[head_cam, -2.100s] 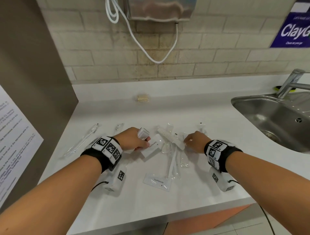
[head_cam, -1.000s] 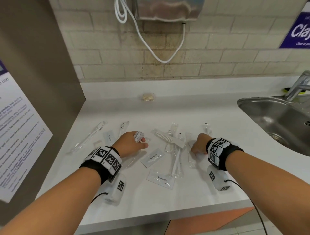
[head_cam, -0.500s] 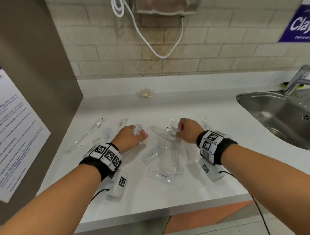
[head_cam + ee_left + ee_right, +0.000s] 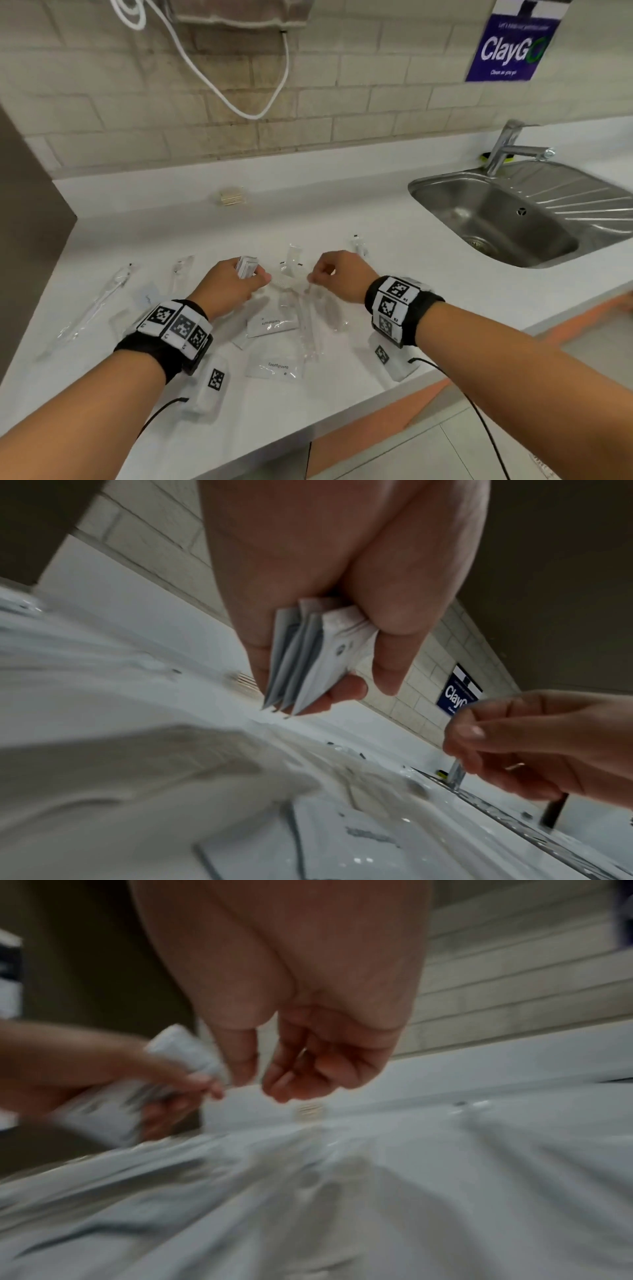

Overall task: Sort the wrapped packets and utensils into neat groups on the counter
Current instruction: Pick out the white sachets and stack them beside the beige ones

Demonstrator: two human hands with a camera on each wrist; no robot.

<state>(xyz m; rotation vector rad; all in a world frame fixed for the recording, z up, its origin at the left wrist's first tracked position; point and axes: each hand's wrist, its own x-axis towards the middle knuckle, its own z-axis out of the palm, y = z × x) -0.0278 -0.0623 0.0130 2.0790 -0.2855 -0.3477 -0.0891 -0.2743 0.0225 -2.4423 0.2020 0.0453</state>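
My left hand (image 4: 239,281) grips a small stack of white packets (image 4: 247,266), fanned edge-on in the left wrist view (image 4: 308,658). My right hand (image 4: 320,275) hovers just to its right, fingers curled, and pinches the end of a clear-wrapped toothbrush (image 4: 291,283) lying between the two hands. The right wrist view is blurred; thumb and forefinger (image 4: 240,1066) stand close together there. Two white toothpaste packets (image 4: 274,323) (image 4: 275,368) lie on the counter below the hands, among several clear-wrapped utensils (image 4: 310,330).
Further clear-wrapped utensils (image 4: 96,305) (image 4: 180,270) and a white packet (image 4: 149,296) lie at the left. A small tan stack (image 4: 232,197) sits by the back wall. A steel sink (image 4: 445,192) with tap (image 4: 507,144) is at the right. The counter's front edge (image 4: 308,428) is near.
My right hand moved up and left from the counter's pile to the clear-wrapped toothbrush near my left hand. The left hand kept hold of its packet stack and stayed about where it was.
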